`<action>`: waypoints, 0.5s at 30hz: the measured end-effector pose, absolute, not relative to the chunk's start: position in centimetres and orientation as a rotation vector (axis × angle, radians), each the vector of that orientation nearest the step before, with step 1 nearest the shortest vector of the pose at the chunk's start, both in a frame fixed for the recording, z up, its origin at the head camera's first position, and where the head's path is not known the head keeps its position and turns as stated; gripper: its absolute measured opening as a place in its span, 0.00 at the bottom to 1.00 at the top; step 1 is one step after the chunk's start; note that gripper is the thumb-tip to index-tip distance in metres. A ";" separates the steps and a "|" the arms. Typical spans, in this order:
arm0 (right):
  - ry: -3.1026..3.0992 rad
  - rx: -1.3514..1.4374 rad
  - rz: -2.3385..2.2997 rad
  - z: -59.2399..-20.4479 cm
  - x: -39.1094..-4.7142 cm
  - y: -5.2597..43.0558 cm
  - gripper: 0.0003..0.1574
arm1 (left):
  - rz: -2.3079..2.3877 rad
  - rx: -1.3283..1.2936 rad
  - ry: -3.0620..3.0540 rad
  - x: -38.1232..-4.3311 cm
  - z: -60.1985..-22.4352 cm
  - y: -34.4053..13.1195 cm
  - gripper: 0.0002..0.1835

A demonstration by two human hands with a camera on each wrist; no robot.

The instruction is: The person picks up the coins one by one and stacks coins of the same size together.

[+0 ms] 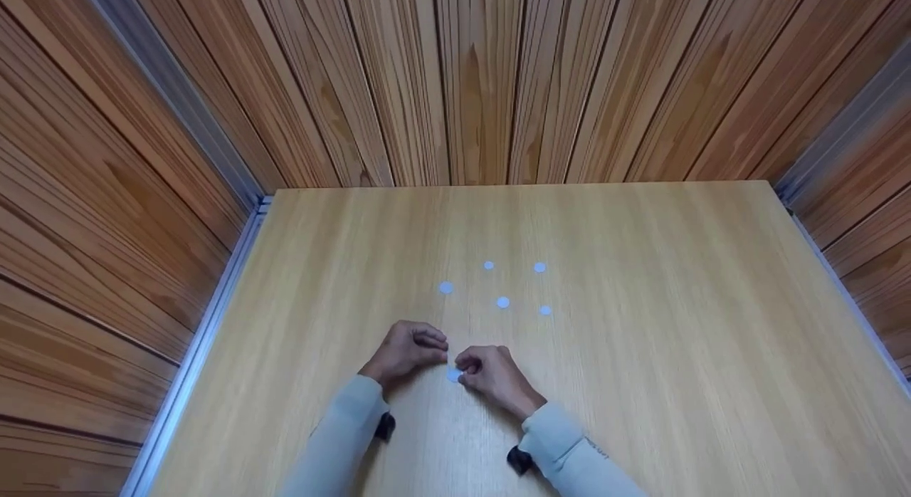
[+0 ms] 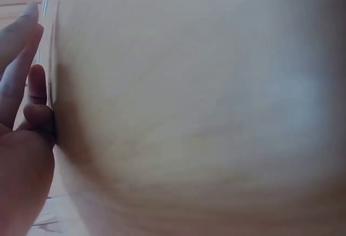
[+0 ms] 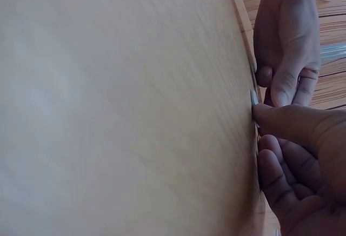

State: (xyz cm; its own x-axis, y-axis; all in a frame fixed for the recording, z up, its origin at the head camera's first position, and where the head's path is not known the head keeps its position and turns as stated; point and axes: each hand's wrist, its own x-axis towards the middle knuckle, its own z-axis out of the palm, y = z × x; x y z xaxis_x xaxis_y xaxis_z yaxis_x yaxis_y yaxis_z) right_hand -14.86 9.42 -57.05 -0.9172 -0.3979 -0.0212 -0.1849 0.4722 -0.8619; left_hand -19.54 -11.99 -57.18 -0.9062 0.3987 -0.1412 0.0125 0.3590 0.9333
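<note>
Blue disc (image 1: 453,375) in right hand (image 1: 498,380), five farther discs (image 1: 503,302), head view only

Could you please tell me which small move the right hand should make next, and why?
Perhaps the right hand should bring the near disc forward, toward the five other discs: its fingers are at that disc's edge, and the other discs form a loose group farther from the person.

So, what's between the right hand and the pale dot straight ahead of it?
Only bare tabletop separates the right hand and that pale dot, in the head view.
</note>
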 end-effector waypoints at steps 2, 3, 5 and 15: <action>2.506 -0.514 -1.426 -57.0 -14.8 9.4 0.10 | 1.575 0.354 2.292 -19.9 -57.2 -12.1 0.11; 2.507 -0.517 -1.426 -57.0 -14.8 9.4 0.10 | 1.580 0.344 2.292 -20.1 -57.2 -12.1 0.12; 2.507 -0.516 -1.426 -57.0 -14.9 9.4 0.10 | 1.584 0.325 2.294 -20.4 -57.1 -12.2 0.13; 2.510 -0.520 -1.423 -57.1 -14.8 9.4 0.11 | 1.653 0.342 2.273 -22.5 -57.2 -12.4 0.22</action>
State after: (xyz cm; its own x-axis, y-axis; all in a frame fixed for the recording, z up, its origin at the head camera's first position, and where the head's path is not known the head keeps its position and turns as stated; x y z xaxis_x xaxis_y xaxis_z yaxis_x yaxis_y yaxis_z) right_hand -14.85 9.43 -57.07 -0.9157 -0.4018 -0.0082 -0.1994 0.4718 -0.8589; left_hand -22.53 -12.38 -57.16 -0.9237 0.3677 -0.1073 0.0113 0.3064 0.9518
